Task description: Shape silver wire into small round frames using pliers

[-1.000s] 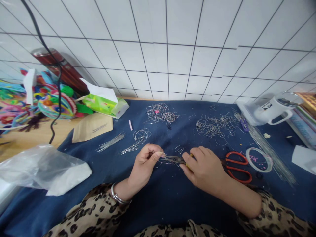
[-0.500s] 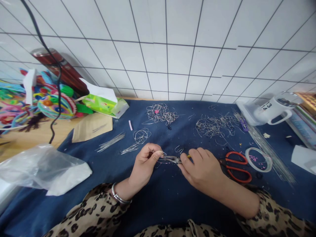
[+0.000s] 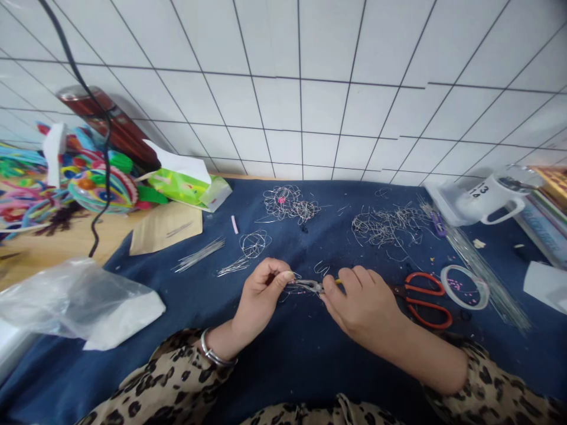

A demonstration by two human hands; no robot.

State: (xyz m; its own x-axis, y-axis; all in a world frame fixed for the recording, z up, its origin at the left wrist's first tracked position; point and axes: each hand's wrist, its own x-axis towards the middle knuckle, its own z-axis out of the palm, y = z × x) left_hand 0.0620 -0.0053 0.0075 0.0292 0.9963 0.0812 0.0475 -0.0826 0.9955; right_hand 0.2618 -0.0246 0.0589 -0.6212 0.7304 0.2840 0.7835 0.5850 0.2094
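Note:
My right hand is closed round the yellow handles of small metal pliers, whose jaws point left. My left hand pinches a thin silver wire between thumb and forefinger, right at the tips of the pliers. Fine wire loops with tiny pink specks hang just below the jaws. Behind the pliers a short bent wire lies on the dark blue cloth.
Wire tangles and straight wire bundles lie further back. Red-handled scissors, a ring-shaped dish and a white mug are at right. At left are a plastic bag, a tissue pack and colourful craft pieces.

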